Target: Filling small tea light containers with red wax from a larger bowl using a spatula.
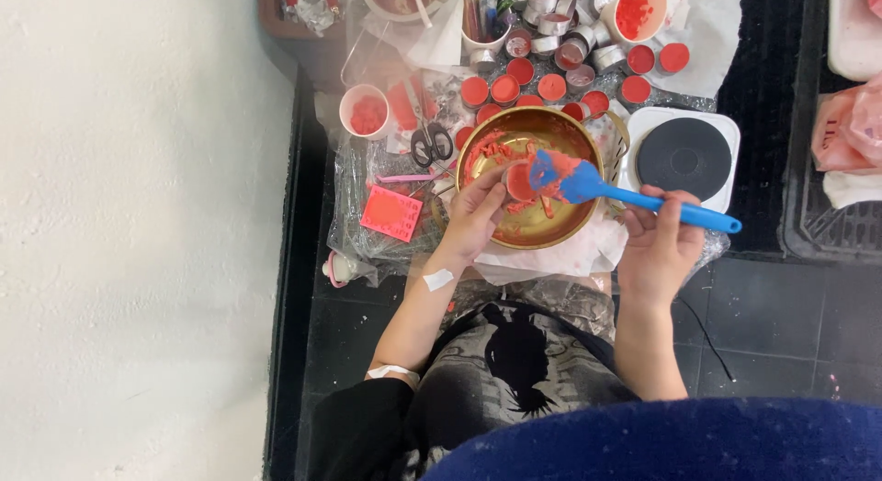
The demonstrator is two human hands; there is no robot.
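Note:
A gold metal bowl (551,132) smeared with red paste sits in front of me. My left hand (473,215) holds a small round tin (520,181) filled with red paste over the bowl. My right hand (660,237) grips the handle of a blue spatula (588,182); its blade, coated with red paste, rests just above the tin. A strip of white tape is stuck on my left wrist.
Several small round tins of red paste (514,81) lie beyond the bowl. A white hot plate with a black disc (684,155) stands to the right. Scissors (430,143), a pink square mould (390,213), and white cups of red bits (365,112) sit left. A white wall is at left.

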